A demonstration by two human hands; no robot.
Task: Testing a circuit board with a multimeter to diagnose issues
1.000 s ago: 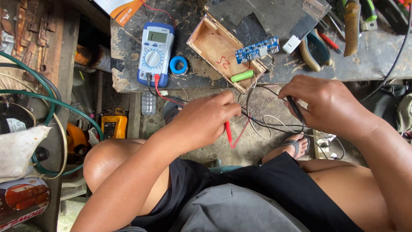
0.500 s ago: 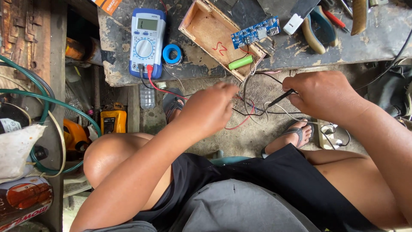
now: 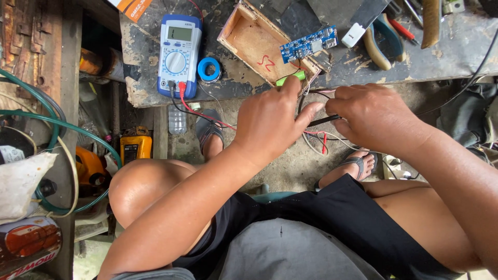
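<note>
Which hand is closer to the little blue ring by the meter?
Left. The left hand sits just right of and below the blue ring, at the bench edge. The right hand is farther right, beyond the left hand, holding a black probe.

Pretty scruffy workshop corner, lit by plain daylight. The worktop (image 3: 456,52) is a grey, stained and chipped slab running across the top, with a bare concrete floor (image 3: 282,171) below it, dusty and cracked. On the left there's a weathered wooden plank (image 3: 31,46), green hose (image 3: 62,129) looping past it, and a yellow box (image 3: 136,148) sitting down on the floor by a clear plastic bottle (image 3: 177,120).
</note>
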